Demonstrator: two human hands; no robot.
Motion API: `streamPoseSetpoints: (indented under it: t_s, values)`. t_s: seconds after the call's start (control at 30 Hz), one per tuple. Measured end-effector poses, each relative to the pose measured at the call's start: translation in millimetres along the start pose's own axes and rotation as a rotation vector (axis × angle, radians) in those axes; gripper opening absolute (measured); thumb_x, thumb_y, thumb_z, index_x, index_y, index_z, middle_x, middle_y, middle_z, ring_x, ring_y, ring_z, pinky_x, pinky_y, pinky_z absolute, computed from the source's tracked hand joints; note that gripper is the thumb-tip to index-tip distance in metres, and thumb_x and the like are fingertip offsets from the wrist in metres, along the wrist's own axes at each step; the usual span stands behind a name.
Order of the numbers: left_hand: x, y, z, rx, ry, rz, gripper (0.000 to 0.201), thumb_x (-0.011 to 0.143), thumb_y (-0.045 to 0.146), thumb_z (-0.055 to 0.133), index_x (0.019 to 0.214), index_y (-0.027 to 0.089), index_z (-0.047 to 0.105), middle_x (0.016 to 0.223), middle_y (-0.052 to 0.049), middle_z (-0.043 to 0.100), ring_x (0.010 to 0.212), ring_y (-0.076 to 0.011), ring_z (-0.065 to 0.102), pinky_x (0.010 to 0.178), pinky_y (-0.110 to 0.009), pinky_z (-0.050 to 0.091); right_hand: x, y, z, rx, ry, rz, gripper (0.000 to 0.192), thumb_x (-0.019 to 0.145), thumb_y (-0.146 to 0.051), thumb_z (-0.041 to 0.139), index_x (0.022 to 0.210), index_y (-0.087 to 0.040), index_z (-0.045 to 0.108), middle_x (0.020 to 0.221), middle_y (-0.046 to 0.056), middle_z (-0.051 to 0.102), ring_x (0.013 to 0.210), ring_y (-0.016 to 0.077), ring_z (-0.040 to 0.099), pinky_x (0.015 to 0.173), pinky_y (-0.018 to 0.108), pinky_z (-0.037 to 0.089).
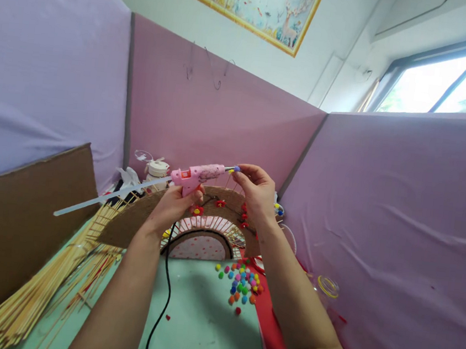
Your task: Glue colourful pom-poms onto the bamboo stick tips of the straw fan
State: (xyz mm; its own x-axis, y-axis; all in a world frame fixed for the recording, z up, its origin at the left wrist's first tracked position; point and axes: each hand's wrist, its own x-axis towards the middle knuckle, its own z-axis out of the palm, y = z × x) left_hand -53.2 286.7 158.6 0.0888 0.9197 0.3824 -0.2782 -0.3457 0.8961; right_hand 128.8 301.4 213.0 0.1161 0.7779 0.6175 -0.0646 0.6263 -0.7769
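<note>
My left hand [176, 204] is closed around the handle of a pink hot glue gun [210, 172], whose nozzle points right. A long translucent glue stick [101, 199] juts from the back of the gun. Between the fingertips of my right hand [259, 191], a small blue-purple pom-pom [237, 169] is held against or very near the nozzle tip. Just below the tip shows a yellow pom-pom [230, 172]. Behind both hands stands an arched, fan-like craft piece [117, 226] of brown material and thin sticks, with red flowers [220, 203] on it.
Many-coloured loose pom-poms [242, 281] lie on the pale green table [201, 315]. A black cord [167, 278] hangs from the gun. Bundled bamboo sticks [38, 287] and a cardboard sheet [24, 219] occupy the left; red paper [271, 323] lies right. A white lidded container [158, 169] stands behind.
</note>
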Motion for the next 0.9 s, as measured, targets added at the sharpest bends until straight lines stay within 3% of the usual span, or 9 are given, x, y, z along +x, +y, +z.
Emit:
streamPoseSetpoints:
  t_s: [0.9]
  values:
    - [3.7,-7.5,-6.8,0.154,0.017,0.030,0.042,0.070,0.054,0.074,0.071,0.014,0.061,0.064,-0.002,0.060,0.048,-0.0082,0.046,0.045,-0.021,0.033,-1.6,1.8,0.4,0.005,0.002,-0.011,0.021,0.070,-0.030,0.078,0.088,-0.022,0.071,0.088,0.001,0.074,0.086,0.0148,0.067,0.086,0.033,0.056]
